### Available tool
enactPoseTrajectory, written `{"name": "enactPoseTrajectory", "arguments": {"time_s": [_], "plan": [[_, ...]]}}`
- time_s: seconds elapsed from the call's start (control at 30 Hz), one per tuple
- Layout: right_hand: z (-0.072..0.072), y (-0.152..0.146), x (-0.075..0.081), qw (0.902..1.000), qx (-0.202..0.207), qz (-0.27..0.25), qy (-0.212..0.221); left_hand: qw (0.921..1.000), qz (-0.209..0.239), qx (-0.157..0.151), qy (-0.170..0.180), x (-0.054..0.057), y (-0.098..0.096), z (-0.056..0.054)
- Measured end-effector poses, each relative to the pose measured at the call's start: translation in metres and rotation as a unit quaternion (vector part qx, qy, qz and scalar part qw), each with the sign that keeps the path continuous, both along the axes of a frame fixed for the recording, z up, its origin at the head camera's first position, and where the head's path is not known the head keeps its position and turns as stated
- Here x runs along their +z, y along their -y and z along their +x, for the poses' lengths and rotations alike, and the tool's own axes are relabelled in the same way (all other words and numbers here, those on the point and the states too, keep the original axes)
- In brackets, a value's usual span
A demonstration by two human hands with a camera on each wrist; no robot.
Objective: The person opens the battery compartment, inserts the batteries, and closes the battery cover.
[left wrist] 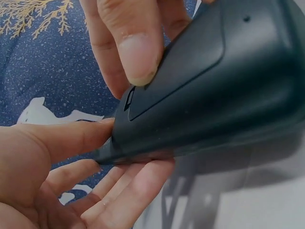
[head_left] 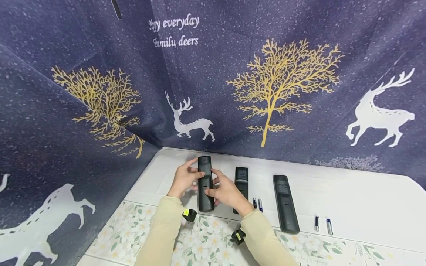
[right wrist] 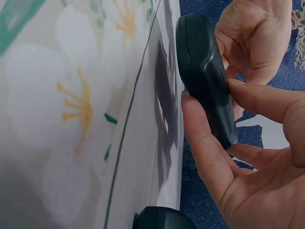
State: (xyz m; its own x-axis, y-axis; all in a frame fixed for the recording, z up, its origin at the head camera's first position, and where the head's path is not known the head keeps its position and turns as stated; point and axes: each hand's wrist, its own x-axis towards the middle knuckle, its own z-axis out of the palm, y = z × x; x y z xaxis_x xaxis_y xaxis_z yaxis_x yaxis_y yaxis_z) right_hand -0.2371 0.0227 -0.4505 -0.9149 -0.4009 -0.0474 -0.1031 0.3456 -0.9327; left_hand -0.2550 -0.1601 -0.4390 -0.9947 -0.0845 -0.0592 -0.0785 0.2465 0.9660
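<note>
Both hands hold a black remote control (head_left: 205, 201) upright over the white table, its back facing me. On its left side the left hand (head_left: 182, 180) grips the upper half, thumb on the back face. Lower down on the right, the right hand (head_left: 227, 191) holds the other edge. In the left wrist view, the right thumb (left wrist: 139, 59) presses on the battery cover (left wrist: 195, 59) beside its small latch slot (left wrist: 129, 98). The cover lies flush with the back. Fingers of the right hand (right wrist: 262, 186) wrap the remote's sides in the right wrist view.
Right of the hands lies a second black remote (head_left: 242, 181), partly behind the right wrist, with two batteries (head_left: 260, 205) beside it. Farther right are a third remote (head_left: 286, 207) and two more batteries (head_left: 329, 226). A floral cloth (head_left: 206, 240) covers the near table; a dark curtain (head_left: 219, 81) hangs behind.
</note>
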Motion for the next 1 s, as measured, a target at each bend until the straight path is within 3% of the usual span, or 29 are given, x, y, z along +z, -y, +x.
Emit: {"name": "enactPoseTrajectory", "arguments": {"time_s": [1.0], "plan": [[-0.001, 0.001, -0.008, 0.9995, 0.007, 0.018, 0.023, 0.9992, -0.022, 0.003, 0.034, -0.012, 0.001, -0.002]]}}
